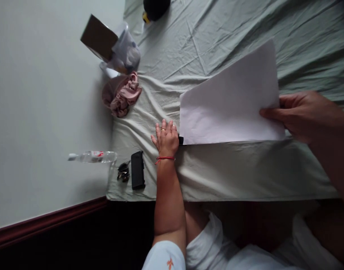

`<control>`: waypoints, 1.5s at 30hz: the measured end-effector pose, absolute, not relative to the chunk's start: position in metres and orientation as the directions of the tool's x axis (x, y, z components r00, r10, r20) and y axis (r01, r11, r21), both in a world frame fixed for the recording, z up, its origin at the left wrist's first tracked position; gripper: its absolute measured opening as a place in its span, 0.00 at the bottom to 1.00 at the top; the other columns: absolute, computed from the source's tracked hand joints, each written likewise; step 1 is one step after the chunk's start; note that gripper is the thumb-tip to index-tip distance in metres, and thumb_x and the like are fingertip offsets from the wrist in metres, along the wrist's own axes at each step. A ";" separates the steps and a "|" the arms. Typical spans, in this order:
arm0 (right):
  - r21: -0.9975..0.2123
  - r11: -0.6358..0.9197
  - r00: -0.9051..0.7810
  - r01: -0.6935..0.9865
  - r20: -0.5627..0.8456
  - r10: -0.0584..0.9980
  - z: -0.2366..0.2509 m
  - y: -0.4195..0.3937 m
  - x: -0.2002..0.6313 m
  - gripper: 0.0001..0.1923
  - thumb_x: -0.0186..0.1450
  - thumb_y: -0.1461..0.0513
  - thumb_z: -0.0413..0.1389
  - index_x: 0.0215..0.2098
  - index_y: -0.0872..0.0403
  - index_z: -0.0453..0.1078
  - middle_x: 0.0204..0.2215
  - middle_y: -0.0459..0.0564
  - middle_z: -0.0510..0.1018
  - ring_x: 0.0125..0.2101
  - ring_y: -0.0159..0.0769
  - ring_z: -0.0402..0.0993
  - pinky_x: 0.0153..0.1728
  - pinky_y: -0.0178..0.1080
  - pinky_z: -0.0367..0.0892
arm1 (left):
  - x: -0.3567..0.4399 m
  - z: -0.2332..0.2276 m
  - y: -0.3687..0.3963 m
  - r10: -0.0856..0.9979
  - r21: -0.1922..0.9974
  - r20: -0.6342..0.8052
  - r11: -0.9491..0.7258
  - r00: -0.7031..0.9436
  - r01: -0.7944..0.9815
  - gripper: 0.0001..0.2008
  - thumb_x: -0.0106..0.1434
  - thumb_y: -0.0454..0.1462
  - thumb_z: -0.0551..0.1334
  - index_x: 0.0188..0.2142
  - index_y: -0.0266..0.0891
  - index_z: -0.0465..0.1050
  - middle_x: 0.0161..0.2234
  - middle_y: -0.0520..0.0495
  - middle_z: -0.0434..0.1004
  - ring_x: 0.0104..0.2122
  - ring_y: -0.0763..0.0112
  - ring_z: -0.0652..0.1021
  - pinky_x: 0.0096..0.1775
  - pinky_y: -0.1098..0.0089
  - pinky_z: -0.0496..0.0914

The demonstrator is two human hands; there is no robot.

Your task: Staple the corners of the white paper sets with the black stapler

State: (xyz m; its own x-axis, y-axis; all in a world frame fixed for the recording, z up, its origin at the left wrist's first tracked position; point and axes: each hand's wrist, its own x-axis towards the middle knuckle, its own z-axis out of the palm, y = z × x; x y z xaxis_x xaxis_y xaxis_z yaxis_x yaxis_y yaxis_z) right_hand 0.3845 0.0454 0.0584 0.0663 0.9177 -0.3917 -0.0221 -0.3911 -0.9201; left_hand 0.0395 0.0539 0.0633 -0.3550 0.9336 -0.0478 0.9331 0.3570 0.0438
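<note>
Sheet of white paper [230,101]: large, blank, lying tilted across a wrinkled pale green bedsheet [217,33], near edge roughly level with a fold in the cloth, far corner raised toward the right.

Right hand [301,114]: pinched shut on the sheet's right edge, thumb on top, other fingers beneath (hidden by the paper).

Left hand [166,138]: flat on the bedsheet at the sheet's lower left corner, fingers spread and extended, closed on nothing; ring on one finger, red string at the wrist. Small dark object [181,140] just beside it, tucked under the corner; identity not discernible.

Step in hand, by appearance: positioning or squaring the paper, one corner anchored, the opposite edge lifted. Next move, as a judgement: calls for a steady anchor at the left and a controlled lowering or swing of the right edge, without creasing on the rumpled cloth.

Surroundings: black case [137,170] and sunglasses [123,171] near the bed's left edge; clear plastic bottle [90,156] overhanging the edge; pink bundled cloth [121,94] farther up; brown card [98,36] leaning on a clear plastic bag [126,52]; dark rounded object [156,8] at the top, cut off.
</note>
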 end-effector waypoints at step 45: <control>-0.944 -0.325 0.226 -0.053 -0.328 0.917 0.098 0.041 0.394 0.03 0.63 0.61 0.64 0.36 0.52 0.78 0.31 0.46 0.77 0.24 0.22 0.68 0.20 0.24 0.61 | 0.079 0.064 0.012 0.893 0.979 0.125 -0.040 -0.432 0.200 0.18 0.54 0.47 0.78 0.30 0.41 0.74 0.27 0.54 0.72 0.28 0.75 0.70 0.34 0.73 0.66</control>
